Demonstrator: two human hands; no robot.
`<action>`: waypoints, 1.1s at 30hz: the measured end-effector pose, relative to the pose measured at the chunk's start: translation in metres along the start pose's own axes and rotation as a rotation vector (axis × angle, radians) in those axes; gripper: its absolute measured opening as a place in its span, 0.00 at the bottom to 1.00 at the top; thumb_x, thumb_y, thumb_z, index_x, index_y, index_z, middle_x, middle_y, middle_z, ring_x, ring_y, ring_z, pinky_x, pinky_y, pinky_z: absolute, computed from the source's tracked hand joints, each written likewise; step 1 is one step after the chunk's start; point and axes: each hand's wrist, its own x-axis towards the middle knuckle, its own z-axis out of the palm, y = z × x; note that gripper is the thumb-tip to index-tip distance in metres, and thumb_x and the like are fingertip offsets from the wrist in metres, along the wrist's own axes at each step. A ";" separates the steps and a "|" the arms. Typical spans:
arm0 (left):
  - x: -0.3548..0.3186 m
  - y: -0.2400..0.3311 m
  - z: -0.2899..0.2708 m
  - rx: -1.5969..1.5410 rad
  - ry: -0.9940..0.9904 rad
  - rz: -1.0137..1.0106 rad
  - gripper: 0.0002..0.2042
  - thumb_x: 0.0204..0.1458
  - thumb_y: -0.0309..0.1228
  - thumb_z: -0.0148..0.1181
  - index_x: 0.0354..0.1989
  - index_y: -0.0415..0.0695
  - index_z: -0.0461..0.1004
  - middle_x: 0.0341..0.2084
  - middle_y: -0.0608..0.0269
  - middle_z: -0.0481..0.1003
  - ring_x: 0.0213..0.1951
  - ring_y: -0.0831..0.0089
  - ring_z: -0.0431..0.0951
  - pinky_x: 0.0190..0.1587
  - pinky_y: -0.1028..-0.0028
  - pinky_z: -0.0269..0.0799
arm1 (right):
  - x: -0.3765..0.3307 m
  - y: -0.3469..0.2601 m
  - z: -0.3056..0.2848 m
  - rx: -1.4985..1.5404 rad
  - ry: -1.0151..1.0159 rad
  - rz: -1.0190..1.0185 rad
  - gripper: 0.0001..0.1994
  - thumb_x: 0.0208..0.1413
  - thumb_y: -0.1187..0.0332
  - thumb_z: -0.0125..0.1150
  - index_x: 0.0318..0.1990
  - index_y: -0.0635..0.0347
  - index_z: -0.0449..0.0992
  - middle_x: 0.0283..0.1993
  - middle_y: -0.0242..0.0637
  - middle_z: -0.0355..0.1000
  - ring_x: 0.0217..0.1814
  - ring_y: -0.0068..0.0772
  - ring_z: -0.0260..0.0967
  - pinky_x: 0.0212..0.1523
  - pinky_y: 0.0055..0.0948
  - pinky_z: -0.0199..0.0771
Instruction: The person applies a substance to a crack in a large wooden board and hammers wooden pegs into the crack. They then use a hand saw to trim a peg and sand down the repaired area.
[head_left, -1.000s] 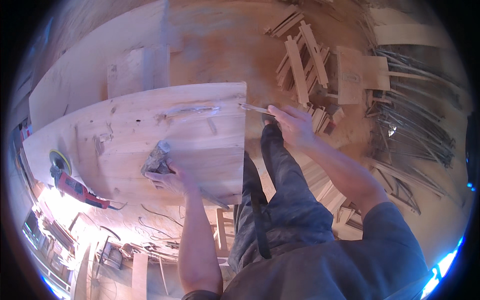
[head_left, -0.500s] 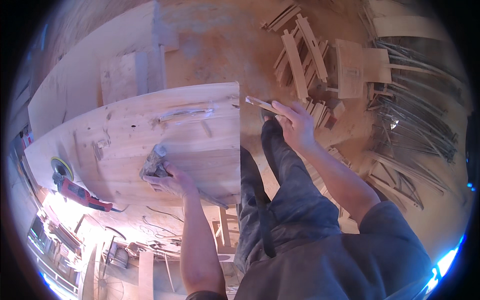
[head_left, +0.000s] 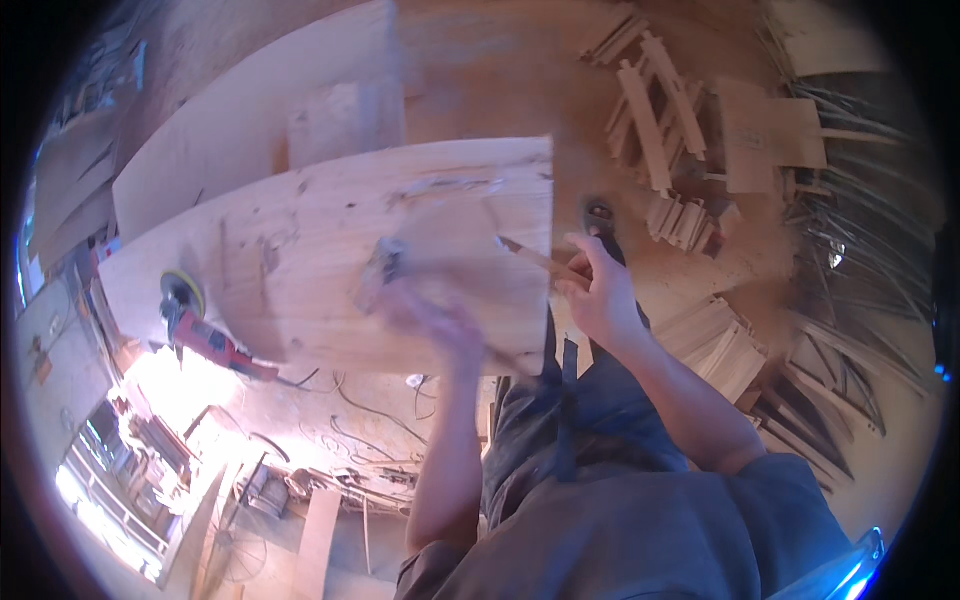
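A long pale wooden board [head_left: 330, 215] with a curved far edge lies at left and centre, with knots and a rough, splintered streak near its far edge. My left hand [head_left: 430, 318], smeared by motion, is over its near half, beside a crumpled grey lump [head_left: 380, 268] of unclear kind. Blur hides whether the fingers still grip it. My right hand [head_left: 603, 295] is closed on a thin, flat wooden stick [head_left: 540, 262], just right of the board's right end. The stick's dark-tipped end points left over the board. A red-and-black power sander [head_left: 208, 338] with a round pad lies at the board's left near edge.
Another pale panel [head_left: 240, 110] lies beyond the board. Stacked wooden pieces [head_left: 660, 110] and a bundle of thin dark rods [head_left: 870, 210] are on the floor at right. Cables [head_left: 365, 405] trail below the board, near a bright patch of light.
The view has shifted, so the board appears farther right and higher. My left hand has moved slightly right relative to the lump. My right hand has brought the stick closer to the board, its tip over it.
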 end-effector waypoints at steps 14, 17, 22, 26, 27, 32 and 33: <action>0.043 -0.061 -0.119 0.167 -0.576 0.363 0.22 0.46 0.24 0.60 0.53 0.40 0.72 0.42 0.53 0.74 0.47 0.53 0.72 0.51 0.55 0.67 | -0.031 -0.025 0.124 -0.353 -0.241 -0.274 0.24 0.49 0.69 0.70 0.54 0.66 0.72 0.48 0.51 0.73 0.53 0.51 0.72 0.55 0.42 0.73; 0.041 -0.065 -0.132 0.180 -0.465 0.269 0.18 0.51 0.25 0.59 0.52 0.40 0.73 0.41 0.54 0.74 0.46 0.53 0.72 0.50 0.55 0.66 | -0.035 -0.018 0.160 -0.657 -0.149 -0.513 0.22 0.50 0.70 0.64 0.52 0.67 0.70 0.46 0.54 0.74 0.57 0.53 0.70 0.50 0.49 0.74; 0.037 -0.037 -0.139 0.133 -0.384 0.276 0.14 0.56 0.26 0.59 0.51 0.38 0.73 0.38 0.54 0.73 0.45 0.52 0.70 0.50 0.55 0.64 | -0.023 -0.026 0.153 -0.544 -0.300 -0.140 0.19 0.46 0.71 0.60 0.48 0.67 0.70 0.42 0.56 0.75 0.51 0.57 0.73 0.49 0.49 0.74; 0.037 0.004 -0.120 0.002 -0.309 0.372 0.10 0.57 0.22 0.56 0.47 0.37 0.72 0.38 0.51 0.73 0.42 0.51 0.73 0.47 0.56 0.69 | -0.020 -0.011 0.108 -0.392 -0.378 -0.092 0.16 0.42 0.70 0.59 0.41 0.65 0.74 0.36 0.53 0.77 0.42 0.60 0.76 0.46 0.51 0.75; 0.035 0.020 -0.113 -0.065 -0.299 0.384 0.09 0.57 0.21 0.54 0.46 0.36 0.72 0.37 0.49 0.73 0.41 0.51 0.73 0.46 0.56 0.70 | -0.027 -0.002 0.087 -0.367 -0.344 -0.083 0.14 0.43 0.69 0.60 0.39 0.63 0.76 0.35 0.52 0.77 0.41 0.59 0.76 0.44 0.52 0.75; 0.030 0.089 -0.052 -0.179 -0.408 0.678 0.10 0.53 0.17 0.54 0.44 0.39 0.72 0.33 0.49 0.74 0.35 0.50 0.76 0.40 0.56 0.72 | -0.108 0.099 -0.031 -0.220 0.120 -0.190 0.09 0.41 0.72 0.64 0.34 0.58 0.77 0.31 0.47 0.75 0.36 0.57 0.75 0.35 0.46 0.75; 0.026 0.101 -0.030 -0.195 -0.454 0.744 0.11 0.52 0.16 0.55 0.43 0.40 0.72 0.33 0.50 0.74 0.35 0.51 0.75 0.39 0.56 0.72 | -0.120 0.107 -0.056 -0.180 0.144 -0.069 0.08 0.42 0.73 0.62 0.33 0.60 0.76 0.30 0.49 0.73 0.36 0.56 0.75 0.34 0.44 0.74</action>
